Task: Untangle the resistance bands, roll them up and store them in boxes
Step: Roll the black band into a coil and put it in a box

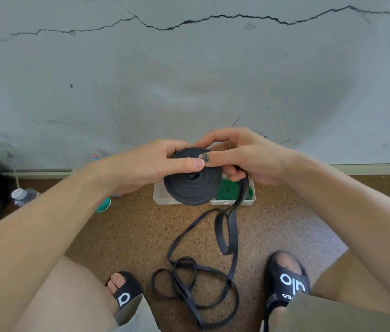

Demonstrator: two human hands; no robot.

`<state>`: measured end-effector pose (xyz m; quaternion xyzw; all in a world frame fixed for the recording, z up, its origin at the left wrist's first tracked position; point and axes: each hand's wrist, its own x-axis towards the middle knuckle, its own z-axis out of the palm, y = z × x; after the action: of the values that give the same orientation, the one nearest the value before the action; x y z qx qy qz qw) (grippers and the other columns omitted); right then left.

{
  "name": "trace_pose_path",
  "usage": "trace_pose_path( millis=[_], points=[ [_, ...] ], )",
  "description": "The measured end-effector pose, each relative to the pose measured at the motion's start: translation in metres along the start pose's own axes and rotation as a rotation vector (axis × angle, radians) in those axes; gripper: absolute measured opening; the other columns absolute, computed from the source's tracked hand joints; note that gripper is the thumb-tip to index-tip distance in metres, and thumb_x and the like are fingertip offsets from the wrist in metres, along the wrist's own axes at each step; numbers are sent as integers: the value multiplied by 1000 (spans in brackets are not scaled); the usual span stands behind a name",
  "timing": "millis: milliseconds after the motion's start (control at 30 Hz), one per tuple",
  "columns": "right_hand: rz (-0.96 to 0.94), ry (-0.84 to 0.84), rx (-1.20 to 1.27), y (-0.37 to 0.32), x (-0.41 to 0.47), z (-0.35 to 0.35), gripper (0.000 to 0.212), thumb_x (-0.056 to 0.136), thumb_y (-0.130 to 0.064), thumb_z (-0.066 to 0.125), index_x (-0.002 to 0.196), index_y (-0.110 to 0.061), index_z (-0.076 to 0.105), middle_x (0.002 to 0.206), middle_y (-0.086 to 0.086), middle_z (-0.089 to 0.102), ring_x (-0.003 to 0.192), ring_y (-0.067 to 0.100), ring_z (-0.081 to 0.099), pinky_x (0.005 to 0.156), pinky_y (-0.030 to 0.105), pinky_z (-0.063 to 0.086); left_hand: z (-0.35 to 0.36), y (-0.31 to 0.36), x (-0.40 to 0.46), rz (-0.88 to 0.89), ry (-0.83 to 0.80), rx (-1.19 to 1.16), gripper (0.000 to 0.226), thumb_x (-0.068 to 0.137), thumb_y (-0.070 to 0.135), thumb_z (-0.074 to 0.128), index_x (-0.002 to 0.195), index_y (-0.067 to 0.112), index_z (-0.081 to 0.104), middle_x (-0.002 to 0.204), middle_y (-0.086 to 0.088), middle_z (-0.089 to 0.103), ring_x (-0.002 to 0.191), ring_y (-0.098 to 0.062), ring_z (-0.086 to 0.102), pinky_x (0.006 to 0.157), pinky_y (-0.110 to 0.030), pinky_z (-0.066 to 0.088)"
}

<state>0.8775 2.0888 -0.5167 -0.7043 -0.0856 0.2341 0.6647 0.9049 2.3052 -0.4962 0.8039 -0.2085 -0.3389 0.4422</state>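
Left hand (155,164) and right hand (241,154) pinched black coil (192,185) above boxes (162,197); tail (213,267) lay looped on floor. Risk: loops knotting, slack grip letting coil spring loose.

A plain room, likely at home: a cracked wall (189,68), speckled brown floor (122,236), slippers (287,281) and a water bottle (22,195).

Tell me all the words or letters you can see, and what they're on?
"alo" in white, on the right slipper.
Small white letters under it: too blurred to read.
A white "a", on the left slipper; the rest is hidden by the shorts.
Nothing readable on the black band or the boxes.
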Motion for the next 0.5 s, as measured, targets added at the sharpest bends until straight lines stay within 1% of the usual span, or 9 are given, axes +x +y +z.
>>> trace_pose_path(
  millis=[100,200,267,333,400,500],
  points=[
    [24,8,-1,0,3,2,15,99,-8,63,110,-13,71,77,12,43,51,9,38,45,20,31,6,-8,-1,39,77,-150,48,86,39,65,128,16,64,117,-6,73,110,-19,69,89,-29,56],
    [15,55,-60,0,0,1,20,100,-16,64,119,-20,71,81,7,52,53,10,42,44,21,34,12,-14,3,66,157,-225,46,84,36,67,124,13,66,114,-9,75,108,-20,70,92,-31,56],
    [-30,118,-191,-3,-5,0,24,100,-22,65,123,-27,70,84,-1,57,53,13,46,45,22,38,12,-17,4,87,214,-251,42,83,36,67,119,14,67,109,-7,76,103,-18,72,88,-29,57],
    [-94,197,-280,-4,-10,-3,24,100,-24,66,122,-33,70,83,-5,58,52,15,46,46,24,38,11,-18,6,110,264,-289,37,84,34,67,115,15,69,103,-4,77,98,-16,72,82,-24,57],
    [-152,253,-279,-3,-14,-5,23,100,-23,66,119,-33,69,87,-4,61,50,16,45,46,25,37,13,-19,9,134,321,-323,32,87,30,67,114,14,69,100,-3,77,94,-13,72,77,-22,56],
    [-192,305,-236,0,-16,-3,19,97,-20,69,113,-29,69,93,-2,66,49,15,45,46,28,37,17,-20,12,166,425,-362,30,87,31,68,112,14,70,100,-4,77,93,-15,72,78,-25,57]
  ],
)
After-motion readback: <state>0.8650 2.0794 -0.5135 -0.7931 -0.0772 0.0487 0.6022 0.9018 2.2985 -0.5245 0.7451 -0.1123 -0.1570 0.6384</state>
